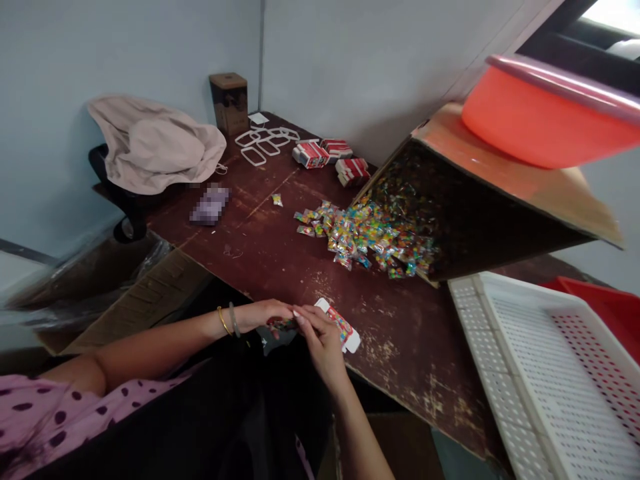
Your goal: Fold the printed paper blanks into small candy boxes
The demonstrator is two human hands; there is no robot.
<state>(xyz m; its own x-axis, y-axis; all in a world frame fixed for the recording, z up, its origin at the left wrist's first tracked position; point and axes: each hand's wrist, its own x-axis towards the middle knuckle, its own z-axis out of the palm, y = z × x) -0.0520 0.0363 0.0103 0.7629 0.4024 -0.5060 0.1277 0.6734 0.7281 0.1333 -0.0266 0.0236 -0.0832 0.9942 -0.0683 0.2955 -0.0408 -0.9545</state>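
Left hand (pixel 270 312) half-curled over a colourful item (pixel 280 324); right hand (pixel 323 333) bent, touching the left; I cannot tell what either grips; carton (pixel 342 327) beside the right hand, at the near edge of the table (pixel 400 333); sachets (pixel 357 233) heaped beyond, by a box (pixel 485 200)

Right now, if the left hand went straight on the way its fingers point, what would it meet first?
Most likely the right hand: its fingers overlap those of the left hand in this view. The carton shows just past them, though depth there is hard to judge.
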